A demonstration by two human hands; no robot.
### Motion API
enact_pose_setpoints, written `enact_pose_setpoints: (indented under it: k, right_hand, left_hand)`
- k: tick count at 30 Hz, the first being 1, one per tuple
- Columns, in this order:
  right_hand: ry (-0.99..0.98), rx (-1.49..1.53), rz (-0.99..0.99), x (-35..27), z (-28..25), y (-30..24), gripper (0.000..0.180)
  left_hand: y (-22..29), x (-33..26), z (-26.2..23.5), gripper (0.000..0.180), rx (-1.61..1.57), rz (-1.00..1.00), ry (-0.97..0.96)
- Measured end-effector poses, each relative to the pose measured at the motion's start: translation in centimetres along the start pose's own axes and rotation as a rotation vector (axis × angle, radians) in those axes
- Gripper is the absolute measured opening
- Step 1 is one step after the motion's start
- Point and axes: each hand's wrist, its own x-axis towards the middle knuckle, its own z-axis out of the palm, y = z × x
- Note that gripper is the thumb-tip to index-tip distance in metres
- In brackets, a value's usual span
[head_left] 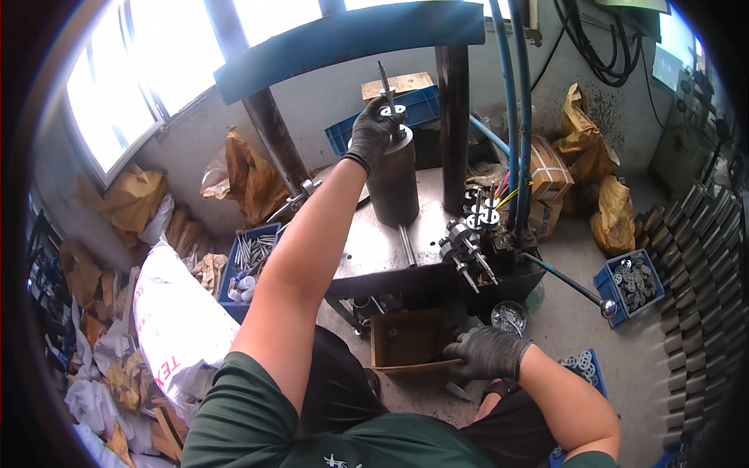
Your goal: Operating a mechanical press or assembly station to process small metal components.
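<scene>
Gloved left hand [370, 131] gripping silver metal disc on thin steel shaft [388, 97], seating atop dark steel cylinder [394, 183]; gloved right hand [490, 351] resting, fingers spread, on brown cardboard box [409, 339] edge.

Your gloved left hand [370, 131] is reaching across the bare grey steel press table [367, 246], where open room is lying left of the dark steel cylinder [393, 183]. Two dark upright press columns [454, 125] are flanking that cylinder, and the blue curved crossbeam [351, 39] is closing the space overhead. To the right, a cluster of metal valve levers [468, 249] and blue hoses [516, 117] is crowding the table edge. Your gloved right hand [488, 351] is resting at the brown cardboard box [407, 339], with the small clear bowl of screws [509, 317] sitting just beside it.
</scene>
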Motion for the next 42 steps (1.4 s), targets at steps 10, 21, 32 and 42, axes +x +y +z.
enact_pose_setpoints:
  k: [10,21,32,42]
  right_hand:
    - [0.743,-0.244,0.128,-9.2,-11.1,-1.6,0.031]
    - [0.131,-0.21,0.626,-13.1,-9.0,0.7,0.046]
    - [0.298,-0.033,0.699,-14.0,-2.7,1.2,0.027]
    - [0.351,-0.098,0.669,-13.7,-3.1,0.9,0.023]
  left_hand:
    - [-1.0,0.7,-0.7,0.059,0.298,0.099,0.025]
    - [-1.0,0.6,-0.8,0.058,0.254,-0.012,0.042]
    - [-3.4,2.3,-0.7,0.061,0.262,0.1,0.039]
    - [-4.9,3.5,-1.4,0.061,0.307,0.083,0.022]
